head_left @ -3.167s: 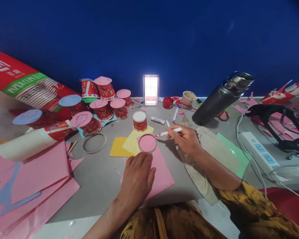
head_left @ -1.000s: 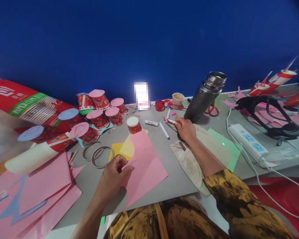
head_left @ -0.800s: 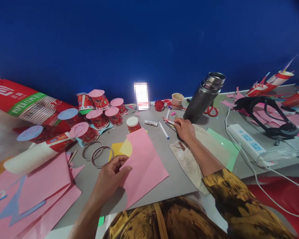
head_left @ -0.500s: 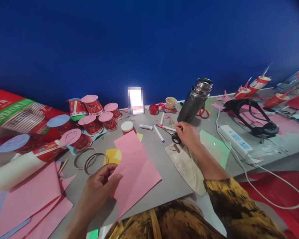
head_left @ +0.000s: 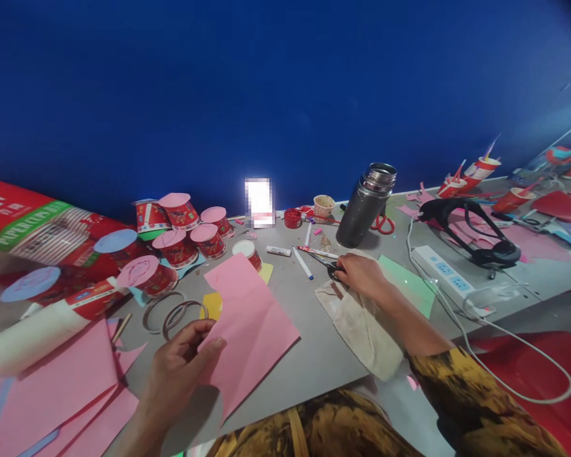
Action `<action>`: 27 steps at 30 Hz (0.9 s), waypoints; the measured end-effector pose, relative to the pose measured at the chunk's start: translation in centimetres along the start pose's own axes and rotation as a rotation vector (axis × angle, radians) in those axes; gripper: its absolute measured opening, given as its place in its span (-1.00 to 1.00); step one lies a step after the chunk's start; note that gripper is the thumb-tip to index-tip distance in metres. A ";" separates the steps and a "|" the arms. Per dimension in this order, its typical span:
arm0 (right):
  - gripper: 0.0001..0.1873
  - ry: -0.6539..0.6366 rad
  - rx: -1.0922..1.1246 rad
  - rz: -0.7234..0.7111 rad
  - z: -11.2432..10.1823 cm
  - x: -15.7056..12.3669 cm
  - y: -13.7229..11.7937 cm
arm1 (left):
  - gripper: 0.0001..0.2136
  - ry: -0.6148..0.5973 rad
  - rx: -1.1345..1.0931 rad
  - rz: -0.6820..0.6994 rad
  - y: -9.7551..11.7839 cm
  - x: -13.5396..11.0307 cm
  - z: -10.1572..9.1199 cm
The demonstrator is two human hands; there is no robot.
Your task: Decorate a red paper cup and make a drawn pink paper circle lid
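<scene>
Pink paper sheet [head_left: 250,330], head view: I see it over the near side of the table [head_left: 326,352], left edge pinched in the left hand [head_left: 181,365]. Likely light, bendy, easily creased or torn; best held by an edge, I'd say. Long axis runs near-to-far, narrower end away, leaning left. Right hand [head_left: 361,276] at black-handled scissors [head_left: 332,268]; grip unclear.

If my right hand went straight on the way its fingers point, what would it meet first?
Most likely the black-handled scissors, which lie right at the end of your right hand; whether it's touching them I can't tell.
</scene>
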State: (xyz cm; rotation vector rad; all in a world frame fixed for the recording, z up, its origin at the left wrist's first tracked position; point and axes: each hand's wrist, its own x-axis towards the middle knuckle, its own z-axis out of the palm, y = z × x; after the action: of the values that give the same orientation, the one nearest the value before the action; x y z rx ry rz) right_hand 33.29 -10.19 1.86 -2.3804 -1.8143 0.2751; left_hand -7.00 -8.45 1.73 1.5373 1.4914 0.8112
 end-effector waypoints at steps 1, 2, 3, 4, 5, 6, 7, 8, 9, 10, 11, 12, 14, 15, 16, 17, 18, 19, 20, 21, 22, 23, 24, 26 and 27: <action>-0.96 -0.002 0.005 -0.011 -0.3 -0.1 0.2 | -0.53 0.002 -0.020 0.006 0.0 0.0 0.0; -0.96 -0.006 0.016 -0.022 -0.6 -0.3 0.6 | -0.53 -0.003 -0.036 0.010 0.0 0.0 -0.1; -0.96 -0.010 0.030 -0.029 -1.0 -0.6 1.1 | -0.53 -0.016 -0.045 0.008 0.1 0.0 -0.2; -0.96 -0.015 0.049 -0.037 -1.3 -1.0 1.7 | -0.54 -0.036 -0.050 0.001 0.1 0.0 -0.4; -0.93 -0.027 0.097 -0.045 -1.5 -1.5 2.2 | -0.55 -0.057 -0.053 -0.006 0.2 -0.1 -0.6; -0.90 -0.073 0.287 -0.056 -1.7 -2.0 2.8 | -0.56 -0.082 -0.056 -0.015 0.3 -0.2 -0.7; -0.84 -0.147 0.517 -0.045 -1.8 -2.5 3.1 | -0.57 -0.105 -0.064 -0.019 0.5 -0.3 -0.9; -0.75 -0.212 0.746 -0.016 -1.8 -3.0 3.2 | -0.58 -0.122 -0.077 -0.020 0.7 -0.3 -0.9; -0.64 -0.225 0.945 0.000 -1.7 -3.4 3.0 | -0.59 -0.133 -0.096 -0.016 0.9 -0.3 -1.0; -0.54 -0.208 1.112 0.007 -1.6 -3.7 2.5 | -0.59 -0.140 -0.118 -0.009 1.2 -0.2 -0.9; -0.46 -0.213 1.238 0.004 -1.4 -4.0 1.7 | -0.59 -0.142 -0.139 -0.002 1.5 -0.1 -0.8; -0.42 -0.237 1.326 -0.012 -1.1 -4.1 0.6 | -0.60 -0.145 -0.156 0.002 1.7 0.1 -0.6; -0.45 -0.328 1.419 -0.032 -0.7 -4.1 -2.1 | -0.59 -0.154 -0.193 0.001 2.3 0.5 0.0; -0.47 -0.349 1.465 -0.052 -0.6 -4.0 -3.5 | -0.58 -0.163 -0.213 -0.007 2.5 0.7 0.3; -0.50 -0.367 1.503 -0.053 -0.4 -3.9 -4.8 | -0.57 -0.161 -0.229 -0.015 2.7 0.8 0.6; -0.52 -0.385 1.519 -0.055 -0.3 -3.7 -6.0 | -0.56 -0.151 -0.236 -0.022 2.9 1.0 0.9; -0.53 -0.396 1.518 -0.067 -0.1 -3.5 -7.1 | -0.56 -0.139 -0.234 -0.026 3.0 1.1 1.1; -0.51 -0.388 1.510 -0.081 0.0 -3.3 -8.0 | -0.56 -0.121 -0.223 -0.025 3.0 1.1 1.2; -0.53 -0.353 1.501 -0.081 0.3 -3.2 -8.8 | -0.56 -0.104 -0.204 -0.019 3.0 1.1 1.3; -0.57 -0.324 1.491 -0.075 0.6 -3.1 -9.3 | -0.58 -0.097 -0.180 -0.010 3.1 1.2 1.3; -0.63 -0.298 1.473 -0.070 0.9 -3.0 -9.7 | -0.59 -0.107 -0.153 0.000 3.1 1.3 1.2; -0.66 -0.286 1.437 -0.072 1.3 -3.1 -10.0 | -0.61 -0.135 -0.125 0.010 3.2 1.4 1.0; -0.67 -0.266 1.406 -0.073 1.7 -3.2 -10.1 | -0.62 -0.171 -0.098 0.019 3.3 1.5 0.8; -0.69 -0.264 1.353 -0.062 2.3 -3.6 -10.3 | -0.64 -0.258 -0.064 0.029 3.7 2.0 0.5; -0.71 -0.268 1.344 -0.054 2.5 -3.8 -10.3 | -0.63 -0.284 -0.069 0.022 4.1 2.4 0.4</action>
State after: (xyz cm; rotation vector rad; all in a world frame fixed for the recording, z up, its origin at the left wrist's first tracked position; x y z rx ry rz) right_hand 22.04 -11.16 1.89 -1.3304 -1.0726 1.3244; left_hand -4.57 -5.98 4.93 1.5481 1.2297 0.6204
